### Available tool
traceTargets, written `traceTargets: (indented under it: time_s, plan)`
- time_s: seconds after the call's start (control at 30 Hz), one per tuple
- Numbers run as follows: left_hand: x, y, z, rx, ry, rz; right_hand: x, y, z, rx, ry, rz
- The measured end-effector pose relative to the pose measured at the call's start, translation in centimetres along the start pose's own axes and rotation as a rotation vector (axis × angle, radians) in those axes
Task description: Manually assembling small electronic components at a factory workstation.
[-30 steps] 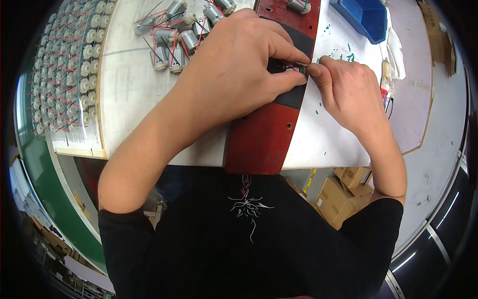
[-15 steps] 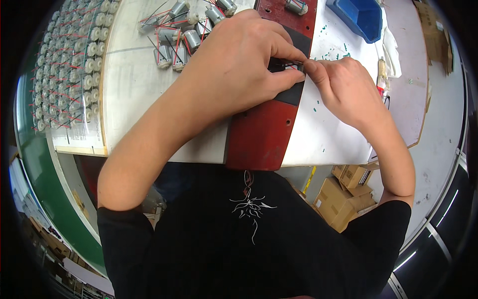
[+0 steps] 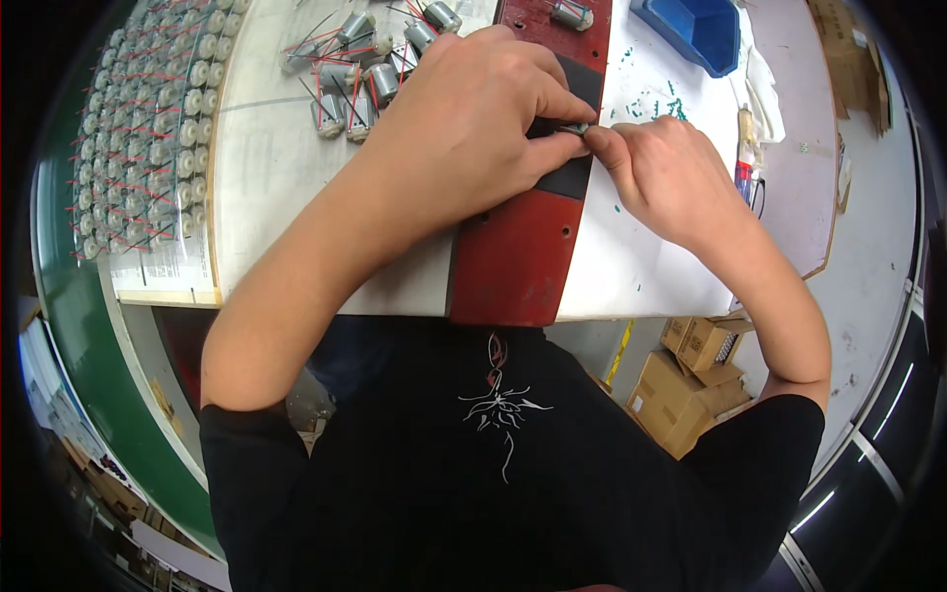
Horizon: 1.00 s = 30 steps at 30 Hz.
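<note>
My left hand (image 3: pixel 483 113) is closed over the black pad of a red block (image 3: pixel 513 261). Between its thumb and forefinger is a small motor (image 3: pixel 575 128), mostly hidden; only a sliver of its end shows. From the right, my right hand (image 3: pixel 663 168) meets it with thumb and forefinger pinched at that end. Whatever the right fingers grip is too small to make out. Several silver motors with red and black wires (image 3: pixel 383 81) lie in a loose heap beyond my left wrist. One more motor (image 3: pixel 572 14) rests on the block's far end.
At the left, rows of motors with white wheels (image 3: pixel 148 138) fill a board. A blue bin (image 3: pixel 695 35) stands at the far right. Small green scraps (image 3: pixel 671 107) are scattered near my right hand. A tool with a red part (image 3: pixel 744 173) and a white cloth (image 3: pixel 764 94) lie further right.
Both hands have stayed together over the pad, with small shifts of the fingers. The right fingertips now cover more of the motor's end. The whole view has shifted slightly.
</note>
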<state>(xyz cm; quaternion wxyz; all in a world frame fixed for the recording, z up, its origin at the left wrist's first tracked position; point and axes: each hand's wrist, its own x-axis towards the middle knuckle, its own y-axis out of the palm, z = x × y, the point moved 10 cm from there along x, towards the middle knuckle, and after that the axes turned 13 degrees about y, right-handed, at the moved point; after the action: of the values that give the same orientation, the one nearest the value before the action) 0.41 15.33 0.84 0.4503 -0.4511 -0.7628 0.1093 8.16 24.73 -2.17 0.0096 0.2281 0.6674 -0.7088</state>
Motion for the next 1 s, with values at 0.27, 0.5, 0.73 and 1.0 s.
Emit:
traceTargets:
  time_s: [0.27,0.5,0.73,1.0]
  plan:
    - [0.2,0.2,0.2,-0.02,0.017,0.037,0.2,-0.5,0.3,-0.06,0.018,-0.023]
    - [-0.5,0.1,0.4,-0.019,0.038,0.054,-0.5,-1.0,-1.7,0.07,-0.054,-0.083]
    - [-0.3,-0.6,0.4,-0.033,0.009,0.071,-2.2,-3.4,-1.4,0.805,0.057,-0.217]
    - [-0.3,-4.6,0.8,0.063,0.035,-0.012,-0.2,-4.8,0.0,0.61,-0.053,-0.579]
